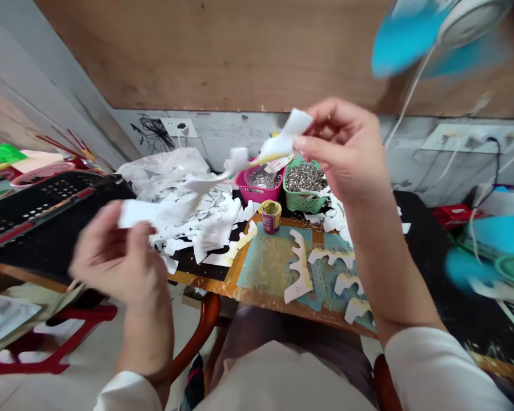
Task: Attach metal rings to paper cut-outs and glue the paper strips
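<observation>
A long white cut-out strip (197, 185) with yellowish smears along its edge stretches between my two hands, raised above the table. My left hand (122, 251) pinches its near left end between thumb and fingers. The far right end is gripped by my right hand (342, 142), higher up. Below lie several similar notched white pieces with yellowed edges, one of them a loose cut-out piece (298, 268) on a stained blue-green board (261, 265). A small purple tub (270, 218) with yellow residue round its rim stands behind the board. Motion blurs the strip's middle.
A heap of white cut-outs (209, 220) covers the table's left middle. Behind stand a pink basket (257, 191) and a green basket (304, 200) of small metal parts. Blue-bladed fans (411, 40) are at the right, with cords (411, 91) hanging along the wall.
</observation>
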